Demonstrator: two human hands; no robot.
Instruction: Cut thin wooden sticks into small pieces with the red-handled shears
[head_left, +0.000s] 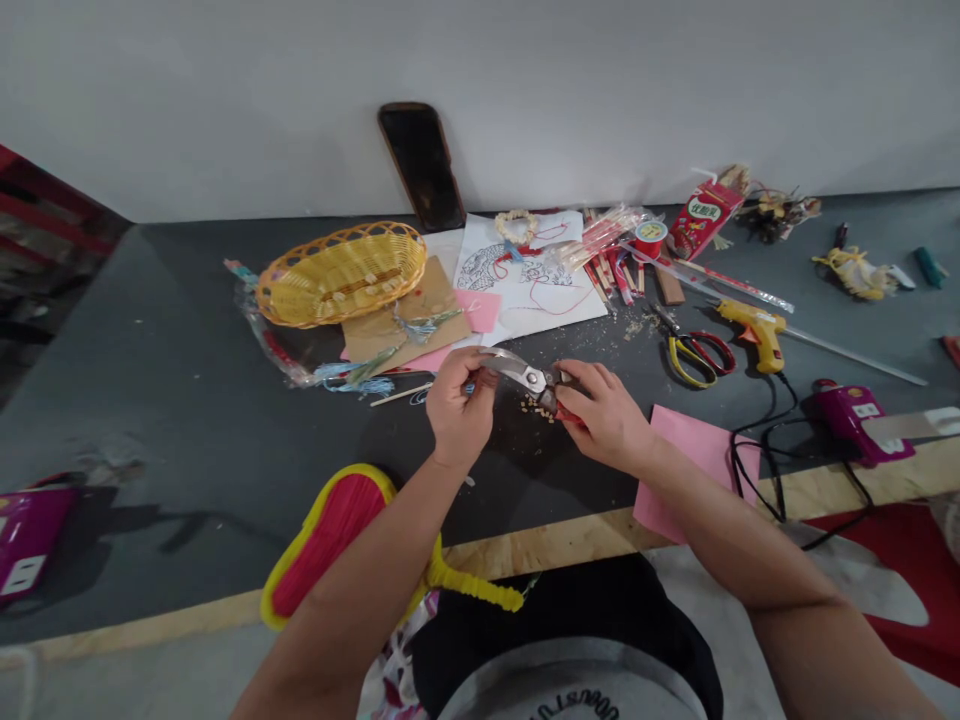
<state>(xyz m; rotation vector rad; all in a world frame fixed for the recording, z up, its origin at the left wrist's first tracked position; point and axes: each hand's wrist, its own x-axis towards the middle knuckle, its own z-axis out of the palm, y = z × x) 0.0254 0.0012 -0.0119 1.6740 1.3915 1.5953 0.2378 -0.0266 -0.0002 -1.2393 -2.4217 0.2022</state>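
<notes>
My left hand [461, 405] is wrapped round the handles of metal pliers or cutters [531, 379], held above the dark table [225, 420]. The tool's jaws point right, toward my right hand [604, 412]. Pinched in my right fingers is a small red piece [568, 414] at the jaws; its full shape is hidden by the fingers. Small tan bits [536, 409] lie on the table beneath the jaws. Behind them lies a white sheet with a line drawing [536, 300].
A yellow basket [341, 275] and a leaning phone [424, 165] stand at the back. Scissors [697, 355], a yellow glue gun [761, 335] and a purple power box [859, 420] lie right. A pink sheet [697, 450] and a red-yellow woven item [330, 540] are near the front edge.
</notes>
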